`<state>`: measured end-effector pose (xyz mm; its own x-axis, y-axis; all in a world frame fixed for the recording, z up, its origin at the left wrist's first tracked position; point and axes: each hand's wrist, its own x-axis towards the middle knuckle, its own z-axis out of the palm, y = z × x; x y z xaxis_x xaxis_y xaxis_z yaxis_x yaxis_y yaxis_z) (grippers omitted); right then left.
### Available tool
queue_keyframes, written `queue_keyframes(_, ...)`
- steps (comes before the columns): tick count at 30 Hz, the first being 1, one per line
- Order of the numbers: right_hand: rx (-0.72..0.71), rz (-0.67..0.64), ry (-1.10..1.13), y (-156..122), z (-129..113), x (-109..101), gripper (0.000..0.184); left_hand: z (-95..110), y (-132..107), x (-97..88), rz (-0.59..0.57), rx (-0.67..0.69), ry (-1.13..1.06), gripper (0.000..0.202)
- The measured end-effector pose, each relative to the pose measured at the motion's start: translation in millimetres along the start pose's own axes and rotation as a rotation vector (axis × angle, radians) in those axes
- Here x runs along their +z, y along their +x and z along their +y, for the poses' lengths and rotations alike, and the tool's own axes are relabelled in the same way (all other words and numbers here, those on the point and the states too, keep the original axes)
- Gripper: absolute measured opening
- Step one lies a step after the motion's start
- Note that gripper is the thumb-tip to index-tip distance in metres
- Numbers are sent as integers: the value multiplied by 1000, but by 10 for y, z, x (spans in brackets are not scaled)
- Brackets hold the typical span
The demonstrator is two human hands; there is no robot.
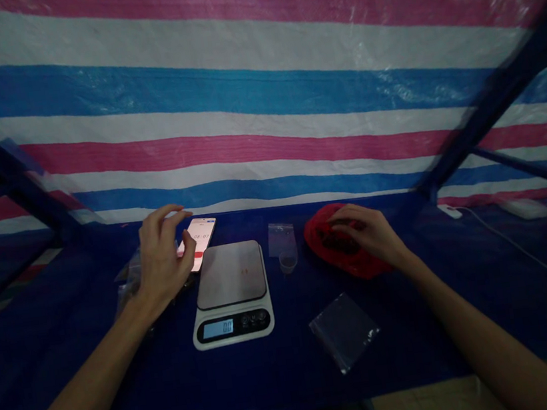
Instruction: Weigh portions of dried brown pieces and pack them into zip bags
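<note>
My left hand (163,254) hovers over a lit phone (201,239) lying on the dark blue table (126,386), fingers spread and curled, one fingertip close to the screen. My right hand (368,231) rests on a red plastic bag (331,251), its fingers reaching into the dark contents inside. Between the hands stands a digital kitchen scale (232,292), its platform bare and its display lit. A small clear cup (288,261) sits to the right of the scale, in front of a small zip bag (280,237).
Another clear zip bag (343,330) lies near the table's front edge. Crumpled clear plastic (130,284) lies beneath my left wrist. A white cable (521,246) and charger (450,210) run along the right. A striped tarp (259,99) and dark blue frame bars (484,117) close off the back.
</note>
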<state>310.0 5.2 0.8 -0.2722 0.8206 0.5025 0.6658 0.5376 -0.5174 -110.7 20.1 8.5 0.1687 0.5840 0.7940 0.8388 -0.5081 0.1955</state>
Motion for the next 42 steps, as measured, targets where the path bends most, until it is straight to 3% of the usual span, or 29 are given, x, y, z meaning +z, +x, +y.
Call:
queue_keyframes(4, 1, -5, 1, -10, 72, 8, 12, -132, -112, -53, 0, 36, 40, 36)
queue_keyframes(9, -11, -16, -9, -38, 101, 20, 11, -171, -106, -198, 47, -75, 38, 37)
queue_keyframes(13, -1, 34, 27, -18, -23, -9, 13, -178, -79, -202, 91, -133, 6, 33)
queue_keyframes(17, -9, 96, 120, 62, -265, -3, 11, -227, -98, -161, 6, -144, 2, 32)
queue_keyframes(23, 0, -23, 308, 177, -674, 313, 11, -185, -126, -129, -40, -113, -32, 32)
queue_keyframes(29, 66, -94, 371, 123, -681, 694, 10, -92, -151, -70, -37, -65, -68, 31)
queue_keyframes(42, -95, -60, 216, 33, -695, 807, 12, 23, -136, -134, -39, -16, -76, 28)
